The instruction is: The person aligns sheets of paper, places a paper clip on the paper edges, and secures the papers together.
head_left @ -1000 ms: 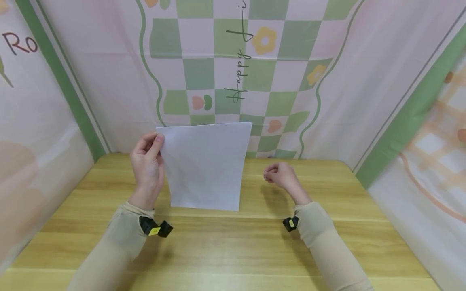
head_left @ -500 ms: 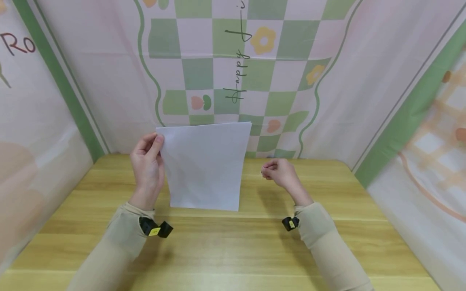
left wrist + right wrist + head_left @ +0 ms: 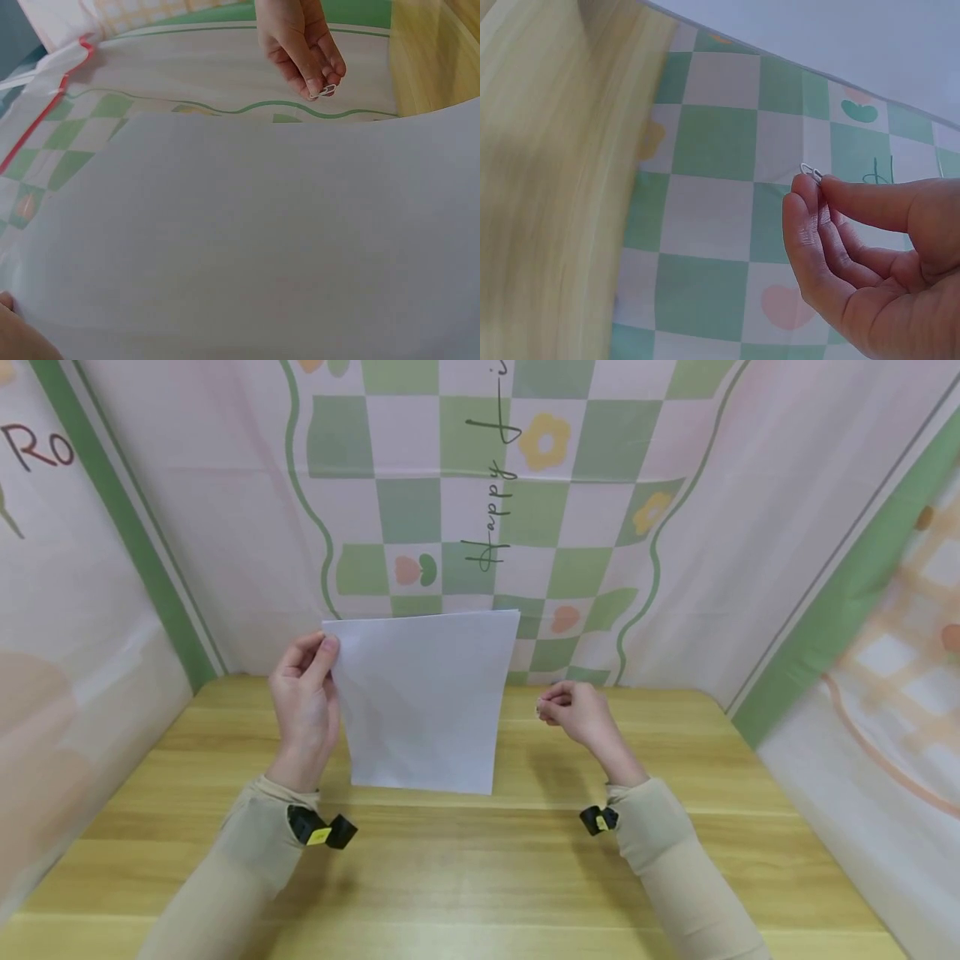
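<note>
My left hand [image 3: 306, 702] pinches the upper left corner of white paper [image 3: 423, 702], thumb in front. The paper stands upright above the table, its blank face toward me, and a doubled edge at the top right corner hints at more than one sheet. To the right of the paper, apart from it, my right hand [image 3: 581, 714] pinches a small pale wire paper clip [image 3: 810, 171] between thumb and fingertips. In the left wrist view the paper clip [image 3: 322, 91] pokes out below the fingers, beyond the paper's edge. Most of the left hand is out of the left wrist view.
A wooden table [image 3: 450, 877] lies under both hands. Behind it hangs a green and white checked cloth [image 3: 472, 510] with flowers and lettering. Pale cloth [image 3: 112, 610] also closes off the sides. Each wrist wears a small black camera [image 3: 322, 828].
My right hand has risen slightly and moved a little left, toward the paper, still with the paper clip. The left hand and the paper have hardly moved.
</note>
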Demonstrator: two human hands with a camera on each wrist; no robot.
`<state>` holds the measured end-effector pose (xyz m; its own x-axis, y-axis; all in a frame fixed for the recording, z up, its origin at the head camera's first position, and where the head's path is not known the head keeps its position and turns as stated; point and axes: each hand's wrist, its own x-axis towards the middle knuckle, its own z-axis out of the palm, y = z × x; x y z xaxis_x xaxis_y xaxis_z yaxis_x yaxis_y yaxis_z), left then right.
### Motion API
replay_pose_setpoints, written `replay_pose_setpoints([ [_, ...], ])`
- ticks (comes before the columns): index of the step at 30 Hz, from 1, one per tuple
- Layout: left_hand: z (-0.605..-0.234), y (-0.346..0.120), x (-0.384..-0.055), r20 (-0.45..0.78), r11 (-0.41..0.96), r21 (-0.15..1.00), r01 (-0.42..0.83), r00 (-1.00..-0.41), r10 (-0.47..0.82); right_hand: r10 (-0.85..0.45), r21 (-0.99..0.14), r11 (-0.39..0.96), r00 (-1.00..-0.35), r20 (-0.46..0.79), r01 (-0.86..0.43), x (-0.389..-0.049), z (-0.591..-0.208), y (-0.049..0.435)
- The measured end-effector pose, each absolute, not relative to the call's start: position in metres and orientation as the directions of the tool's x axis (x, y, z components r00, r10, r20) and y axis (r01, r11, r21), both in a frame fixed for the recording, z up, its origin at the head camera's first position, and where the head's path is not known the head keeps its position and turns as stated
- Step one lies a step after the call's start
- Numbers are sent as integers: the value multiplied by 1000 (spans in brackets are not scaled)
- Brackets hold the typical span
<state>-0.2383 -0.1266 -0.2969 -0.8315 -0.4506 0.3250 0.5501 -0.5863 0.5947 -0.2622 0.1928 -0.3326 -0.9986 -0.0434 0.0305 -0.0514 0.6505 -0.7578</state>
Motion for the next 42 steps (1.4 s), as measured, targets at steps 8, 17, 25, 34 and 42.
replay_pose_setpoints([
  [8, -298, -127, -239, 325, -576, 608, 546, -833, -447, -58, -750, 657, -997, 47, -74, -259, -328, 191],
  [17, -298, -127, -239, 321, -571, 620, 539, -837, -443, -66, -748, 658, -996, 66, -93, -255, -321, 188],
  [25, -298, -128, -239, 319, -575, 614, 541, -836, -446, -70, -745, 658, -994, 83, -108, -253, -317, 186],
  [34, -300, -128, -240, 323, -586, 602, 543, -836, -443, -76, -746, 653, -992, 105, -129, -247, -307, 181],
  [42, -300, -128, -240, 326, -584, 607, 540, -839, -436, -82, -752, 644, -990, 119, -143, -241, -300, 176],
])
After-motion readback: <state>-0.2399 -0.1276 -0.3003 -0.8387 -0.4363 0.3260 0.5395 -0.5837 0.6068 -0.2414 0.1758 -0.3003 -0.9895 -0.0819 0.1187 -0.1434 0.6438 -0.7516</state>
